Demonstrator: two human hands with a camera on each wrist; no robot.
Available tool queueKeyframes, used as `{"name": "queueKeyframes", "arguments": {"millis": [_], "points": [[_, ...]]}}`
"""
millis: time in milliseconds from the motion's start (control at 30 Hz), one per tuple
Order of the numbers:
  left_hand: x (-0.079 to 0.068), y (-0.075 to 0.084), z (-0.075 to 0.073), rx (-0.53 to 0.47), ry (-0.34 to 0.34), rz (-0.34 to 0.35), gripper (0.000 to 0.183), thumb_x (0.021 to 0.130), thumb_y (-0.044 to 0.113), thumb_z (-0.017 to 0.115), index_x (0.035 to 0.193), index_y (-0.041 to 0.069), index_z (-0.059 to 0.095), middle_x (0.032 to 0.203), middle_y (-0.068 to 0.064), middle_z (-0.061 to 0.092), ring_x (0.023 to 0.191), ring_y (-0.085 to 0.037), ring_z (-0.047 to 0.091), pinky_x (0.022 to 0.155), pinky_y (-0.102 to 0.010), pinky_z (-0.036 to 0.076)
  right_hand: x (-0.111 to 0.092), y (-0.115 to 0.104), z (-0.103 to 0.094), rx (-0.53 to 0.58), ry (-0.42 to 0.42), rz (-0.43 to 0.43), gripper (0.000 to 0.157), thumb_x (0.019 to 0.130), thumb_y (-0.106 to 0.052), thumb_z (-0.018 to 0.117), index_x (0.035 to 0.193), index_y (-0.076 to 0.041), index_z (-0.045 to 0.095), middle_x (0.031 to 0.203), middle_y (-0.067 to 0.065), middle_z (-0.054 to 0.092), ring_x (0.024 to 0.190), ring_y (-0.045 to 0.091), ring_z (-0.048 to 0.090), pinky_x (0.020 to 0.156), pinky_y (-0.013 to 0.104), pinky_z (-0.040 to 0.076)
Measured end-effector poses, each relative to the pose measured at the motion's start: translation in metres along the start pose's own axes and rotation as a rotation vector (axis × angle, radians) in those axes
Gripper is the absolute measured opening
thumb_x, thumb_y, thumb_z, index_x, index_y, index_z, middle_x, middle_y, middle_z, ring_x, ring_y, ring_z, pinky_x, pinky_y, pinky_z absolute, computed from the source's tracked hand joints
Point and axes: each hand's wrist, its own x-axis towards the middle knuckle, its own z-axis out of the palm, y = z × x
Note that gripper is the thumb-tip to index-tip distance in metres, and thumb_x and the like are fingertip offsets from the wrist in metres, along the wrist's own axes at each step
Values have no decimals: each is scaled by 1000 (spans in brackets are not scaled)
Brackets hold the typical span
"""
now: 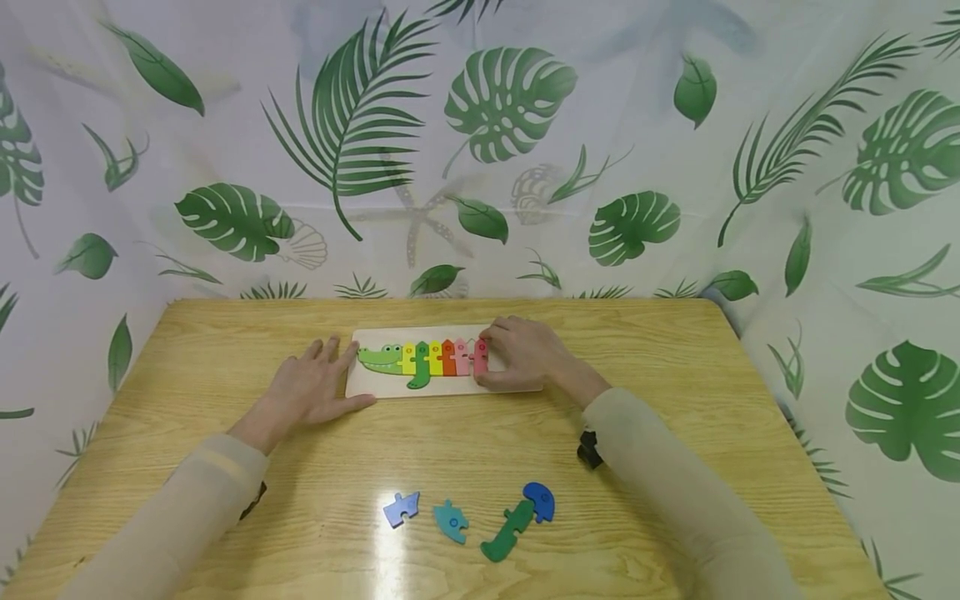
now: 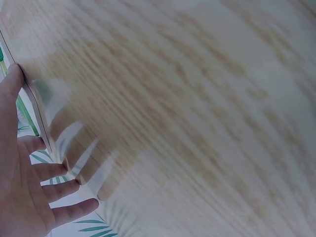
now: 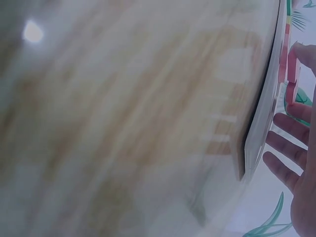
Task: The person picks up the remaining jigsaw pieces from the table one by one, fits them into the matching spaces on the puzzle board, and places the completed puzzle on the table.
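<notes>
A pale wooden puzzle board (image 1: 450,392) lies toward the table's far side, bearing a crocodile with a green head (image 1: 381,358) and a row of coloured body pieces. My left hand (image 1: 307,387) has its fingers spread at the board's left end, thumb and index finger at its edge. At the row's right end, my right hand (image 1: 528,354) pinches a dark pink puzzle piece (image 1: 482,357) between thumb and finger. In the right wrist view that pink piece (image 3: 292,69) stands slightly raised above the board; the other fingers extend past it.
Nearer the front of the wooden table (image 1: 262,533) lie a purple-blue piece (image 1: 402,508), a teal piece (image 1: 452,522), a green piece (image 1: 508,531) and a blue piece (image 1: 539,502). A leaf-patterned cloth (image 1: 480,183) hangs behind and beside the table.
</notes>
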Motion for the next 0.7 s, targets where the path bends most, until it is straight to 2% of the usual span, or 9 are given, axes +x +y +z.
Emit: {"name": "queueKeyframes", "arguments": {"millis": [700], "points": [[0, 0, 0, -1, -5, -5, 100, 97, 78, 49, 166, 7, 33, 167, -32, 35, 147, -55, 46, 102, -69, 53, 8, 1, -2, 28, -29, 27, 74, 86, -71, 65, 137, -18, 67, 132, 4, 70, 121, 26, 67, 101, 44, 58]]}}
